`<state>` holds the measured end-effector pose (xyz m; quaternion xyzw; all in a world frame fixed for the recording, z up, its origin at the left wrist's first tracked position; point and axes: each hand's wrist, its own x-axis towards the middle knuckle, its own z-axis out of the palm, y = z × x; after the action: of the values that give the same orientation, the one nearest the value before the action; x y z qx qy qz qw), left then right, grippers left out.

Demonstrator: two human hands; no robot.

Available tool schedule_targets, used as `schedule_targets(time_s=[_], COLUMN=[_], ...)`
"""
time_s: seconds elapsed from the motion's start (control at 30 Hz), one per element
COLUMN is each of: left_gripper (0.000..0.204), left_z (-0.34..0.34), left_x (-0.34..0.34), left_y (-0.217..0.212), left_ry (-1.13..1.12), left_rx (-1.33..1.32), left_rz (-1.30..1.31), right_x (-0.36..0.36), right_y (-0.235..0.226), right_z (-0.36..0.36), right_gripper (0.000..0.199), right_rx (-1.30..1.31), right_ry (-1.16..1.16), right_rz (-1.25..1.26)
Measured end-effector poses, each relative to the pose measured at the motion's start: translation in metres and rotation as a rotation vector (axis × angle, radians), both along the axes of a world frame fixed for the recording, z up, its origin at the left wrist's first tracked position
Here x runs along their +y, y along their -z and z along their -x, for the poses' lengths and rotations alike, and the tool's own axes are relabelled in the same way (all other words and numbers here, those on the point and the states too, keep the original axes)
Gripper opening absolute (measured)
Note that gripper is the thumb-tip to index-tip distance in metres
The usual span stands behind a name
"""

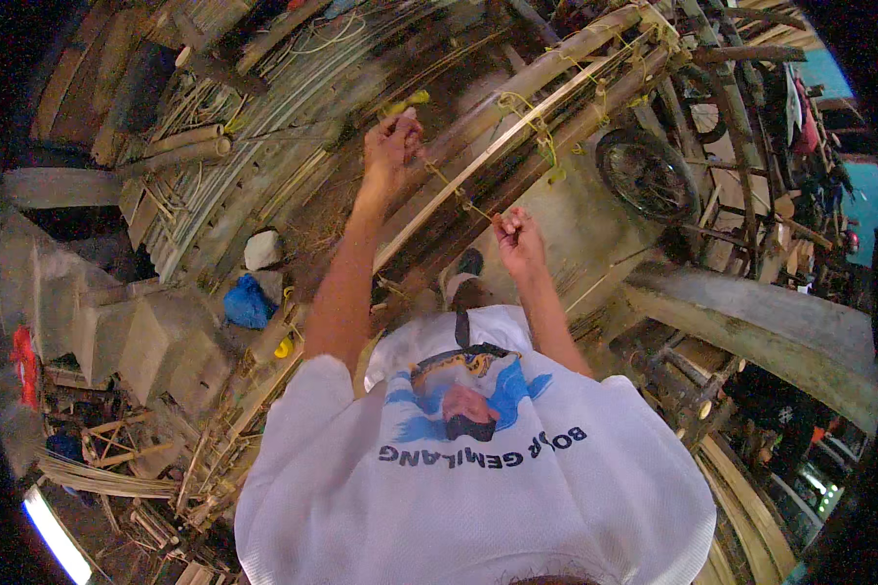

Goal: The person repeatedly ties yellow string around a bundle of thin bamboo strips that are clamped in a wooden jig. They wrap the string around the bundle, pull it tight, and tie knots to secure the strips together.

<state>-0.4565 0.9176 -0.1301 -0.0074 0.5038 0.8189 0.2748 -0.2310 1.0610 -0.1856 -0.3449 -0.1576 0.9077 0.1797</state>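
A thin yellowish cord (449, 182) stretches between my two hands, crossing a long pale split strip (424, 226) that lies along dark bamboo poles (478, 115). My left hand (390, 148), on the far side of the poles, is closed with its fingers bent round the cord's far end. Just past its fingertips is a bunch of yellow cord (406, 101). On the near right side my right hand (519, 241) pinches the other end of the cord. More yellow ties (548, 156) loop round the poles farther along.
A spoked wheel (646, 175) stands right of the poles. Stacked long strips (215, 200) and bamboo pieces (190, 144) fill the left, near a white stone (262, 251) and a blue bag (249, 302). A concrete ledge (751, 312) runs along the right.
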Motion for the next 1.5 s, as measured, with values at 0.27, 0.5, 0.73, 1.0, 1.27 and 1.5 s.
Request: schedule_targets(time_s=[0.27, 0.5, 0.73, 1.0, 1.27, 1.5], left_gripper=[0.035, 0.039, 0.025, 0.045, 0.027, 0.032], left_z=[0.048, 0.024, 0.05, 0.114, -0.065, -0.144], left_x=[0.008, 0.133, 0.215, 0.082, -0.17, -0.179], left_y=[0.063, -0.025, -0.064, -0.02, -0.124, -0.026], left_ry=[0.269, 0.072, 1.027, -0.034, 0.964, 0.557], left_rx=[0.102, 1.444, 0.901, 0.2, 0.752, 0.959], left_rz=[0.772, 0.661, 0.556, 0.601, 0.946, 1.25], right_x=[0.004, 0.032, 0.052, 0.024, -0.064, -0.191], right_y=[0.029, 0.016, 0.062, 0.06, 0.016, 0.056], right_z=[-0.008, -0.048, -0.086, -0.107, -0.104, -0.076], right_gripper=[0.018, 0.022, 0.023, 0.036, 0.054, 0.033], right_rx=[0.199, -0.064, -0.014, -0.071, -0.234, -0.266], right_ry=[-0.01, -0.004, 0.103, -0.044, -0.821, -0.461], right_rz=[0.2, 0.195, 0.286, 0.261, 0.153, 0.069])
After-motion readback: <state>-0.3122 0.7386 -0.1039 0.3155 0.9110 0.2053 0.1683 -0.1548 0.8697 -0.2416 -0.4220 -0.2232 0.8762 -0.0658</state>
